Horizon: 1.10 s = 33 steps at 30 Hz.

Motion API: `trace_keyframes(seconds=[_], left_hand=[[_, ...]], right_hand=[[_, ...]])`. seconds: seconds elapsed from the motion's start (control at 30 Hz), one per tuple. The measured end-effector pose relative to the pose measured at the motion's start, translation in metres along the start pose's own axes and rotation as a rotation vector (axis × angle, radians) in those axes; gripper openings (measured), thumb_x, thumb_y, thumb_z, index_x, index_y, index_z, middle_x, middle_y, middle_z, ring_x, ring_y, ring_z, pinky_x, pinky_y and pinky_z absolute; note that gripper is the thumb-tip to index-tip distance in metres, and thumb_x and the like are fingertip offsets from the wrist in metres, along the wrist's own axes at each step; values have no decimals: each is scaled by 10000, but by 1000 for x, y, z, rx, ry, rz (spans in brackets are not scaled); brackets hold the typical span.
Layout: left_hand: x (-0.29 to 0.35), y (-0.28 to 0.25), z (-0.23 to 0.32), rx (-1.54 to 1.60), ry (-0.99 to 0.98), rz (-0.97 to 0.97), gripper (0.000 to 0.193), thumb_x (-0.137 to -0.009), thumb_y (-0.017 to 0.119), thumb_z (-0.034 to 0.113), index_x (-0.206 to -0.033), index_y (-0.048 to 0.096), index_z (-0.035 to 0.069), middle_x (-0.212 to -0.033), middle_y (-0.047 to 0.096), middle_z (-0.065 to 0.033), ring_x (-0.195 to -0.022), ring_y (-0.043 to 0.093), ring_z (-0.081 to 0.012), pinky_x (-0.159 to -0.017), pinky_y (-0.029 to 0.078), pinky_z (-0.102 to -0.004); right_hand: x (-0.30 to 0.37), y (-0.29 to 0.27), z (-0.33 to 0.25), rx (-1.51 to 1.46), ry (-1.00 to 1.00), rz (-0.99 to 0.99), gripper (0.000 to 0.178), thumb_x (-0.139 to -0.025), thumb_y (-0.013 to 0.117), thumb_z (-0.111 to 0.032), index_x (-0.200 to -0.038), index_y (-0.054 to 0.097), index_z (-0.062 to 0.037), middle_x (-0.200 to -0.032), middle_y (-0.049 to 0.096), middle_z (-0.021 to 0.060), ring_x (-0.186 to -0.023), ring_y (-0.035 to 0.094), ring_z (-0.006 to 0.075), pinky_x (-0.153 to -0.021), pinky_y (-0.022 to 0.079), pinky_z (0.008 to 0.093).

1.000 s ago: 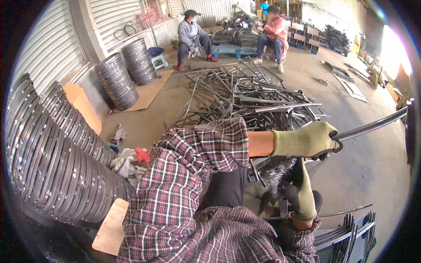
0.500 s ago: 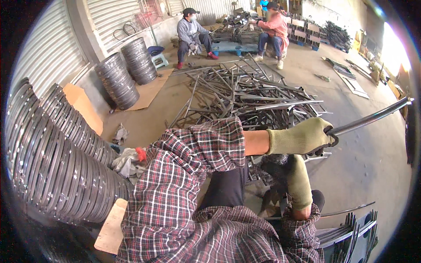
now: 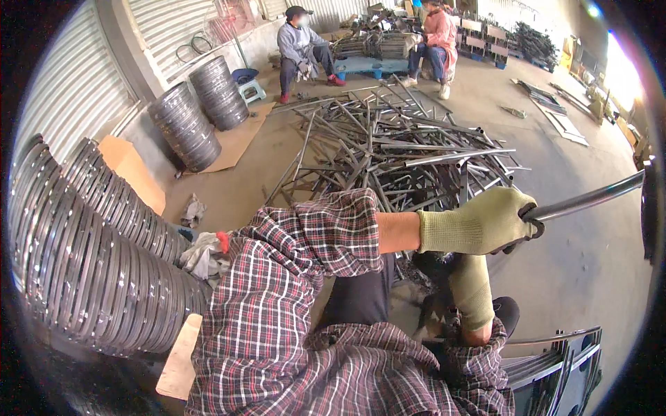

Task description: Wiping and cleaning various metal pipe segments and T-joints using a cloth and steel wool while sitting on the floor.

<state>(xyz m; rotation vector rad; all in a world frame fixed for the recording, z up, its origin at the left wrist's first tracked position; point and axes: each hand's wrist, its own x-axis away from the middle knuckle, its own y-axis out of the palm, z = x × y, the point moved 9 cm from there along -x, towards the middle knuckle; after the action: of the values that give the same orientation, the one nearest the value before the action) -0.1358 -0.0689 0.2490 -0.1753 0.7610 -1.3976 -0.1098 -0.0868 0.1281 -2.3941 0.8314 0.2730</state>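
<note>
Steel bar [image 3: 590, 200] is running out to my right, and I am clenching my gloved left hand [image 3: 479, 223] around its near end. My right hand [image 3: 470, 291] is reaching down below it; its grip I cannot tell.

A single head-worn fisheye view looks down and forward over the person's plaid sleeves, which rise from the lower edge and fill the near ground. Close in are the left hand [image 3: 480, 223] and right hand [image 3: 472, 291]; farther off lie a tube pile [image 3: 402, 145] and two seated workers [image 3: 302, 41]. Edges bend near the rim.
</note>
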Motion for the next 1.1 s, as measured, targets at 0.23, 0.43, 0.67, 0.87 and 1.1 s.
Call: trace_keyframes(seconds=[0.23,0.43,0.67,0.87,1.1], left_hand=[[5,-6,7,52,-68,31,244,-840,684,226,-767,615,4,-583,610,-147,-584,655,-291,-577,485,-398],[8,-3,10,-12,20,25,213,-886,667,221,-893,615,14,-574,564,-77,-519,561,-127,-504,439,-333],[11,-1,8,44,-92,-22,208,-885,666,212,-893,615,11,-581,573,-94,-520,565,-129,-509,443,-335],[9,-2,6,76,-50,25,223,-886,668,215,-870,605,2,-577,571,-88,-525,569,-126,-507,441,-336],[7,-4,1,26,-23,30,220,-879,674,224,-892,620,11,-583,572,-112,-540,578,-160,-541,448,-351]], right_hand=[[2,8,-9,132,-33,-96,643,-836,574,63,-1438,363,-13,-1426,442,145,-1321,431,245,-1089,351,339],[6,7,-6,163,-6,-81,648,-794,618,18,-1406,408,-2,-1377,496,179,-1318,447,272,-1082,357,344],[7,3,-25,141,-17,-67,511,-792,595,-3,-1298,522,0,-1269,568,219,-1214,504,393,-1051,386,398],[4,-1,-26,117,-29,-36,413,-765,608,6,-1177,599,-3,-1157,625,229,-1116,557,415,-963,442,422],[3,10,-4,236,92,-168,619,-801,632,-12,-1390,441,-20,-1359,519,179,-1300,473,300,-1066,382,354]])
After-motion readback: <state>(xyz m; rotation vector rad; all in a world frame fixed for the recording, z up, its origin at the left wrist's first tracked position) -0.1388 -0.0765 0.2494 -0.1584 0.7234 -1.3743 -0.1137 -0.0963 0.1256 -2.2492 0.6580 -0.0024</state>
